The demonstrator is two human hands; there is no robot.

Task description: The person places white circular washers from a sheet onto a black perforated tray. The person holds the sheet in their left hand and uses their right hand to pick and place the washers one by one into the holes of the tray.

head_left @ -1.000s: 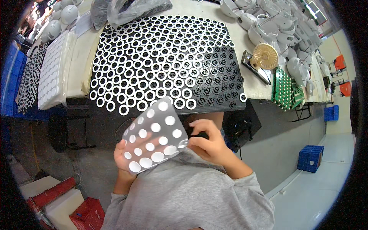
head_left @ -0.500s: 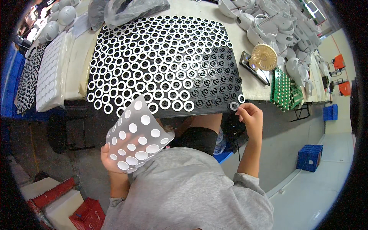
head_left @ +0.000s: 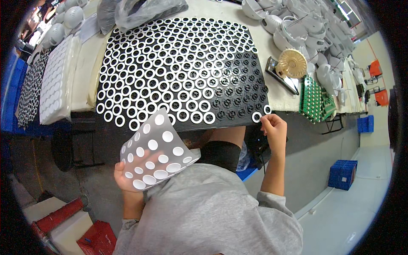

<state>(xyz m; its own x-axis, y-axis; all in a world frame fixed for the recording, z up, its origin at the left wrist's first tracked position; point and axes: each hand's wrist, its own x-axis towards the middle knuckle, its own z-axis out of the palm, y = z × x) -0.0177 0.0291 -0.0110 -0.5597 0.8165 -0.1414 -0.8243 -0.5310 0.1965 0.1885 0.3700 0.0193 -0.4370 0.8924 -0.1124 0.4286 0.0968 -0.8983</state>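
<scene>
My left hand [head_left: 124, 177] grips a translucent backing sheet [head_left: 159, 146] dotted with round white stickers, and the sheet curls over my lap. At the front right corner of a black board [head_left: 193, 126], my right hand [head_left: 274, 127] pinches at the edge of a white ring [head_left: 256, 117]. Another white ring [head_left: 267, 109] sits just behind it. Rows of white rings [head_left: 165, 86] on small black round parts cover most of the board. Toward its right side, several black round parts [head_left: 238, 91] show without white rings.
A tan fan [head_left: 291, 63], a dark flat device [head_left: 282, 76] and green circuit boards [head_left: 312, 102] lie right of the board. Grey plastic housings [head_left: 297, 32] are heaped at the back right. Left are a sheet stack [head_left: 57, 80] and plastic bags [head_left: 148, 12].
The sheet in my left hand has shifted slightly right and its tilt has changed. The white ring at my right fingertips has moved slightly left and looks brighter.
</scene>
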